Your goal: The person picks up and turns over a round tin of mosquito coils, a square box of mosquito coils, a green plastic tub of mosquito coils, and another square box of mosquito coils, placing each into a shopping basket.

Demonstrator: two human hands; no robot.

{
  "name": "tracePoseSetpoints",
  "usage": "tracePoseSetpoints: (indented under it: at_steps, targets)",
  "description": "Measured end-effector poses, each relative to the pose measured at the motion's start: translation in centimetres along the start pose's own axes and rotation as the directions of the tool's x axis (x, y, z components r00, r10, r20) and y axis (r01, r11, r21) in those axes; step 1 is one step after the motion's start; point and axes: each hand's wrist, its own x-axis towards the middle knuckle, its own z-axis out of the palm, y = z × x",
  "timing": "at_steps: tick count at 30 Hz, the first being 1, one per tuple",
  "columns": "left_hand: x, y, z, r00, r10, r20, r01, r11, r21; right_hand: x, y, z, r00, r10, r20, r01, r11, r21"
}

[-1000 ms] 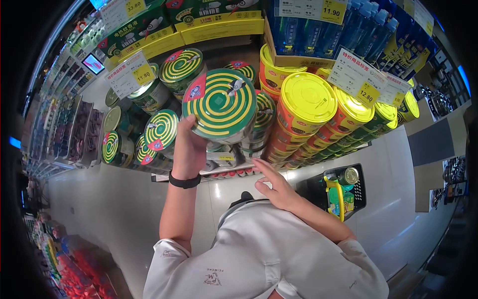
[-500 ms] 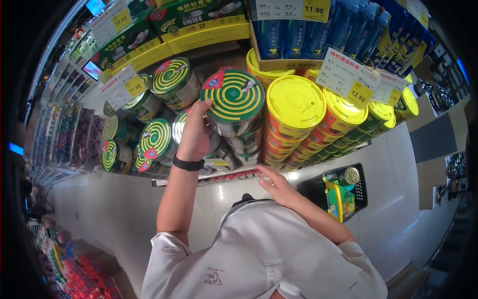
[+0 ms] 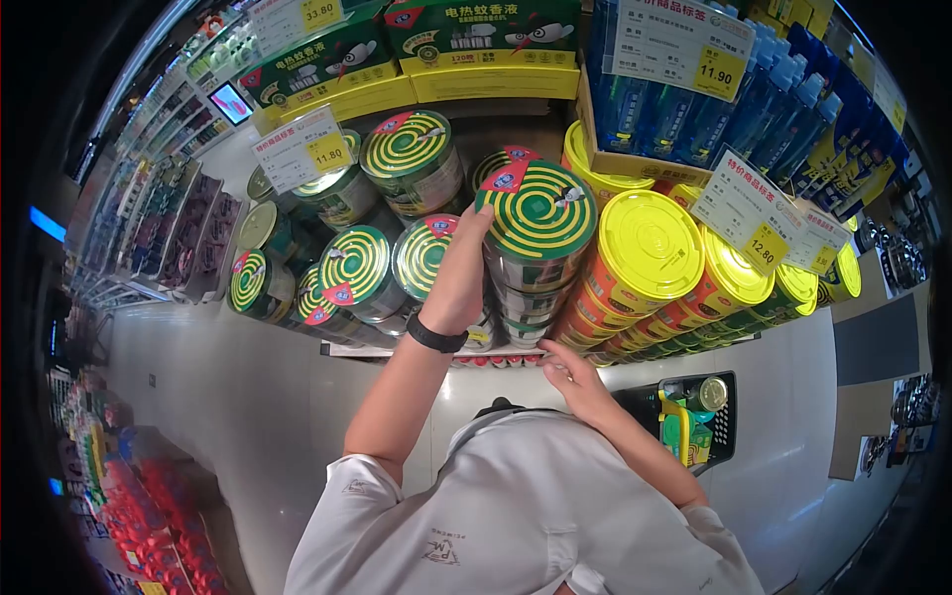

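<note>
A tall stack of mosquito coil tins [image 3: 538, 210], topped by a green lid with a yellow spiral, stands at the middle of the display. Flat along the left side of its upper tin lies my left hand [image 3: 461, 278], fingers stretched up and the fingertip right at the rim. A black band [image 3: 436, 334] circles that wrist. Lower down, at the foot of the stack, my right hand [image 3: 580, 382] is open, fingers apart and fingertips close to the bottom tin. More spiral-lidded tins [image 3: 355, 266] stand left of the stack, and yellow-lidded tubs [image 3: 650, 245] rise close on its right.
Boxes of mosquito liquid [image 3: 484, 40] and blue bottles [image 3: 684, 114] fill the back of the display. Price tags [image 3: 749, 213] jut out over the goods. A black shopping basket [image 3: 729, 421] with a yellow handle sits on the floor [image 3: 297, 397] at my right.
The view has shifted, so the display appears farther right and lower. My left hand stays against the tin stack and my right hand stays near its foot.
</note>
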Motion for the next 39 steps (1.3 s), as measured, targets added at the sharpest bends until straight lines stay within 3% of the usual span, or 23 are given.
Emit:
tracePoseSetpoints:
  at_steps: [3, 8, 11, 19, 22, 25, 31, 39]
  targets:
    - [-0.2, -0.4, -0.3, 0.997, 0.066, 0.037, -0.066, 0.998, 0.0, 0.6, -0.9, 0.0, 0.999, -0.039, -0.031, 0.039, 0.999, -0.015]
    - [-0.2, -0.3, -1.0, 0.998, 0.026, 0.048, -0.03, 0.996, 0.079, 1.9, -3.3, -0.1, 0.965, -0.222, -0.14, 0.24, 0.962, 0.127]
    - [-0.1, -0.4, -1.3, 0.999, 0.026, 0.04, -0.029, 0.997, 0.078, 3.1, -4.1, -0.2, 0.957, -0.239, -0.163, 0.265, 0.95, 0.164]
    - [-0.1, -1.3, -1.5, 0.998, 0.069, 0.008, -0.069, 0.994, 0.085, 4.7, -4.6, -0.5, 0.965, -0.148, -0.218, 0.206, 0.941, 0.27]
    - [-0.2, -1.7, -1.9, 0.993, 0.1, 0.068, -0.11, 0.981, 0.162, 5.1, -5.4, -0.6, 0.962, -0.096, -0.255, 0.179, 0.928, 0.326]
    - [0.4, -2.7, -2.3, 0.985, 0.162, 0.066, -0.172, 0.964, 0.201, 5.6, -5.5, -0.7, 0.957, -0.071, -0.28, 0.149, 0.952, 0.268]
    - [0.2, -2.4, -2.6, 0.99, 0.116, 0.075, -0.129, 0.97, 0.205, 5.7, -5.6, -0.2, 0.943, -0.074, -0.325, 0.155, 0.96, 0.232]
    - [-0.8, -3.1, -4.0, 0.977, 0.179, 0.116, -0.204, 0.943, 0.264, 6.4, -5.5, 0.3, 0.9, -0.052, -0.433, 0.115, 0.986, 0.12]
